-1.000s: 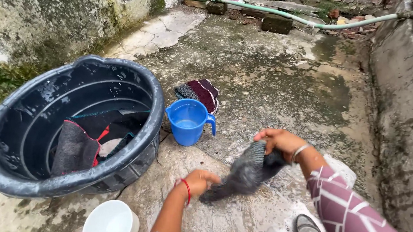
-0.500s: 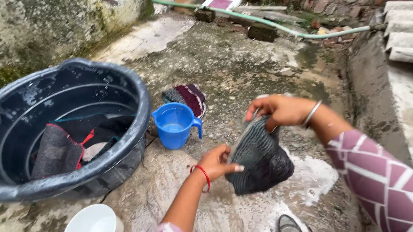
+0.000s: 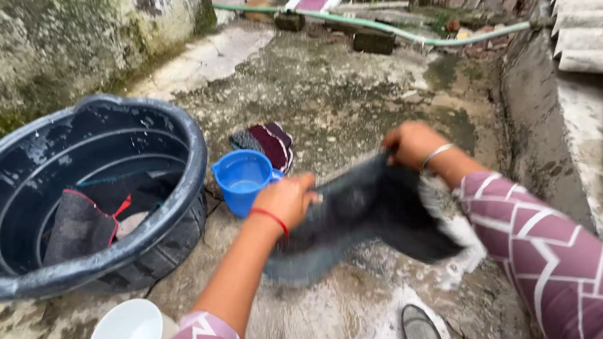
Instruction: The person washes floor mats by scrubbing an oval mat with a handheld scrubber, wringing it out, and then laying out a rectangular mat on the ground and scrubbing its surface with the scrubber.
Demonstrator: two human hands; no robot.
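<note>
Wet, soapy concrete underfoot, and the dark grey cloth [image 3: 368,215] hangs stretched between both hands: left hand [image 3: 287,198] clenched on its near edge, right hand [image 3: 408,142] gripping the far corner. Blue jug [image 3: 241,180] sits just beyond the left hand, black tub [image 3: 189,183] further left.

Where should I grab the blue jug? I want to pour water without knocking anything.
Take the blue jug by its handle on the right side. Come from the right and above: the black tub crowds its left, and the left hand with the grey cloth hangs right beside the handle.
</note>
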